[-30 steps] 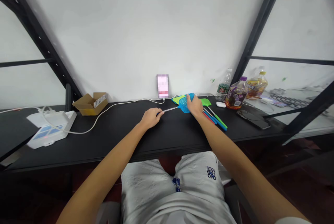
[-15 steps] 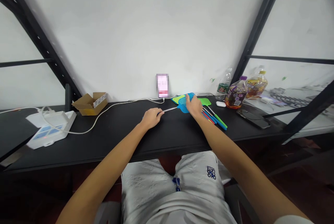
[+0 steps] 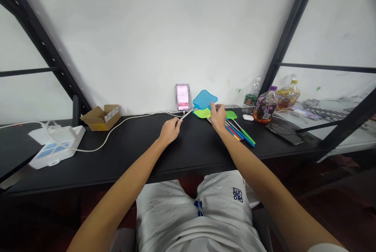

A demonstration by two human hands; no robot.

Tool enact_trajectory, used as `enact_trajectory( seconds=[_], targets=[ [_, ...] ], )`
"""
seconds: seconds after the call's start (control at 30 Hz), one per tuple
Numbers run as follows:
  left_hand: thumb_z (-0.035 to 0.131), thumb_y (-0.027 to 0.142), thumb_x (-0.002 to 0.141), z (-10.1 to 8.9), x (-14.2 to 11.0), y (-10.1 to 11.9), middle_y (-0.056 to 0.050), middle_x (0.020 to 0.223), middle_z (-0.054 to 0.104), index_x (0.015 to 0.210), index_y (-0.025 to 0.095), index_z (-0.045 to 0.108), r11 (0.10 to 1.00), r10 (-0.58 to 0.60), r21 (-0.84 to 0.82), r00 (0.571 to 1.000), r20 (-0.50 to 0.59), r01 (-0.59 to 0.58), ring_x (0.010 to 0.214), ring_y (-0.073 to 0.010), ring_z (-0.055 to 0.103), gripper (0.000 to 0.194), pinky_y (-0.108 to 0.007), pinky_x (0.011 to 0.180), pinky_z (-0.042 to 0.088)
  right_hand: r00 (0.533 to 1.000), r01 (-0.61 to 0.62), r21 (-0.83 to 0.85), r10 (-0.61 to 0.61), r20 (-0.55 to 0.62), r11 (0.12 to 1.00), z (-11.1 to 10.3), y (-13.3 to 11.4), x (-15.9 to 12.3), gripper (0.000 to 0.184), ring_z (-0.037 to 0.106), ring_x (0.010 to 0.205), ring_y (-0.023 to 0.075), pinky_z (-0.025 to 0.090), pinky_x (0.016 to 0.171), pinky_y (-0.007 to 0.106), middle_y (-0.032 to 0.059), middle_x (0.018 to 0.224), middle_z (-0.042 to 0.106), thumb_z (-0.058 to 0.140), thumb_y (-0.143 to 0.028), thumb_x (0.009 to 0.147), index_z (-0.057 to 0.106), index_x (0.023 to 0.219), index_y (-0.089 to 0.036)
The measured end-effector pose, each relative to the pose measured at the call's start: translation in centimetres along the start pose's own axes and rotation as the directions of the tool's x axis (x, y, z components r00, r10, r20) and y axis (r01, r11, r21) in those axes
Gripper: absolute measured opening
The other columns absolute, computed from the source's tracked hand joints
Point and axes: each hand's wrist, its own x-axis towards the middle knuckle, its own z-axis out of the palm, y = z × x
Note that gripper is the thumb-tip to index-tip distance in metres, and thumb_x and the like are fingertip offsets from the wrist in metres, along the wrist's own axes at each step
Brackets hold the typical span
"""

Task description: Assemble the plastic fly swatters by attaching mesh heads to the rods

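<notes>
A blue fly swatter (image 3: pixel 205 100) with a perforated head is raised above the black desk, tilted up toward the wall. My left hand (image 3: pixel 170 130) is closed around the handle end of its thin metal rod. With thumb and fingers, my right hand (image 3: pixel 217 116) pinches the right edge of the blue head. Behind and under that hand lie more fly swatters: a yellow-green one (image 3: pixel 203 114) and a green one (image 3: pixel 231 115). Their blue, red and green handles (image 3: pixel 240 134) fan out toward the front right, partly covered by my right hand.
A phone (image 3: pixel 182 96) with a blurred screen leans on the wall, cable attached. An open cardboard box (image 3: pixel 101 118) and a white power strip (image 3: pixel 57 148) are at left. Bottles (image 3: pixel 266 105), a white earbud case (image 3: pixel 248 117) and a dark phone (image 3: pixel 284 134) stand or lie at right.
The blue fly swatter's head has lifted off the others and tipped upward. My right hand has moved from lying over the head to pinching its right edge.
</notes>
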Motion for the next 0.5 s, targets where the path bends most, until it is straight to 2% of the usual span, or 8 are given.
enact_trajectory(
  seconds=[0.03,0.1,0.17,0.2,0.23,0.4,0.5],
  targets=[
    [0.039,0.039,0.098,0.0,0.0,0.1,-0.005,0.075,0.065,0.085,0.019,0.061,0.999,0.005,-0.035,1.000,-0.009,-0.005,0.070,-0.0188,0.060,0.032,-0.028,0.066,0.039,0.992,0.036,0.040,-0.041,0.118,0.999,0.3,-0.2,-0.6,0.052,0.060,0.079,0.0230,0.045,0.076,0.033,0.0092,0.080,0.065,0.039,-0.064,0.091,0.058,0.093,-0.016],
    [0.039,0.038,0.098,0.1,-0.1,0.6,-0.004,0.074,0.065,0.084,0.019,0.060,0.994,0.039,-0.105,0.999,-0.001,-0.039,0.069,-0.0176,0.059,0.032,-0.027,0.065,0.039,0.924,0.118,0.139,-0.160,0.346,0.983,1.0,-0.9,-2.1,0.051,0.058,0.065,0.0193,0.044,0.066,0.030,0.0032,0.066,0.061,0.044,-0.067,0.088,0.059,0.083,-0.019],
    [0.039,0.036,0.098,0.3,-0.2,1.2,-0.003,0.074,0.064,0.083,0.018,0.060,0.984,0.092,-0.159,0.995,0.030,-0.086,0.069,-0.0163,0.059,0.031,-0.027,0.066,0.039,0.826,0.159,0.277,-0.281,0.488,0.948,1.7,-1.6,-3.5,0.048,0.057,0.060,0.0163,0.042,0.061,0.027,0.0000,0.062,0.059,0.045,-0.066,0.088,0.059,0.084,-0.020],
    [0.040,0.036,0.098,0.4,-0.3,1.6,-0.003,0.074,0.064,0.083,0.018,0.060,0.978,0.119,-0.179,0.992,0.048,-0.108,0.069,-0.0156,0.058,0.031,-0.026,0.066,0.039,0.803,0.151,0.329,-0.309,0.509,0.932,1.9,-1.8,-4.0,0.048,0.057,0.059,0.0154,0.042,0.059,0.026,-0.0004,0.062,0.059,0.045,-0.065,0.088,0.059,0.083,-0.020],
    [0.040,0.036,0.098,0.5,-0.4,1.9,-0.002,0.075,0.064,0.084,0.018,0.060,0.973,0.140,-0.196,0.988,0.064,-0.125,0.069,-0.0151,0.058,0.030,-0.026,0.066,0.039,0.792,0.121,0.367,-0.312,0.524,0.922,2.1,-2.0,-4.3,0.048,0.056,0.058,0.0145,0.042,0.057,0.025,-0.0006,0.063,0.060,0.045,-0.066,0.088,0.058,0.083,-0.020],
    [0.043,0.035,0.097,0.7,-0.5,2.7,-0.002,0.075,0.064,0.090,0.017,0.063,0.967,0.156,-0.221,0.981,0.119,-0.127,0.067,-0.0143,0.056,0.027,-0.025,0.065,0.039,0.813,-0.089,0.420,-0.178,0.555,0.903,2.4,-1.9,-4.2,0.049,0.047,0.041,0.0091,0.037,0.043,0.021,-0.0024,0.060,0.058,0.043,-0.068,0.088,0.050,0.076,-0.022],
    [0.045,0.036,0.095,0.6,-0.5,2.5,-0.001,0.069,0.061,0.084,0.017,0.063,0.974,0.133,-0.203,0.980,0.149,-0.101,0.063,-0.0137,0.053,0.028,-0.025,0.061,0.037,0.815,-0.151,0.428,-0.132,0.564,0.891,2.4,-1.9,-3.8,0.048,0.052,0.042,0.0093,0.038,0.042,0.020,-0.0020,0.060,0.060,0.047,-0.069,0.086,0.048,0.077,-0.022]
  ],
)
